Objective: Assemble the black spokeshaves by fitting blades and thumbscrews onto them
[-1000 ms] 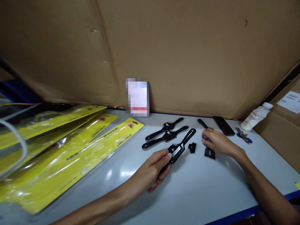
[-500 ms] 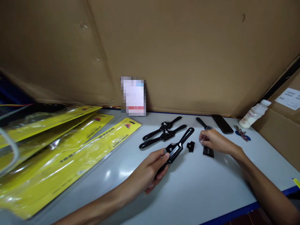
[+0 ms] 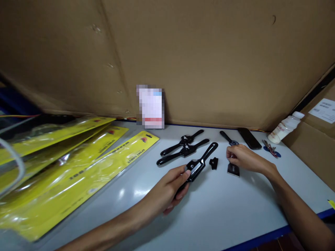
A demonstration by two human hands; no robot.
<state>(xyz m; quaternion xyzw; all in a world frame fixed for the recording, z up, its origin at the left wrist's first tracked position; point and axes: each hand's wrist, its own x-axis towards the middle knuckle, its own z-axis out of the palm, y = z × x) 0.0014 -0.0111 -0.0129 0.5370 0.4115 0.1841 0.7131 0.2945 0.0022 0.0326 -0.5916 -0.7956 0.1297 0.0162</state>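
My left hand [image 3: 167,190] is closed round the near handle of a black spokeshave body [image 3: 200,163] that lies on the pale table [image 3: 222,212]. My right hand [image 3: 242,157] is curled with its fingertips pinched on a small metal part I cannot make out, just above a flat dark blade [image 3: 233,169]. A small black cap piece [image 3: 214,163] lies between the two hands. Two more black spokeshaves [image 3: 184,147] lie side by side behind the held one. Another black handle [image 3: 227,137] shows behind my right hand.
Several yellow blister packs [image 3: 78,170] cover the left of the table. A cardboard wall [image 3: 183,59] stands at the back, with a blurred card [image 3: 150,108] leaning on it. At the far right are a dark phone [image 3: 249,138], keys [image 3: 270,149], a white bottle [image 3: 285,127] and a cardboard box [image 3: 314,139].
My right hand has kept its pinch and shifted a little over the blade. My left hand still holds the spokeshave in the same place.
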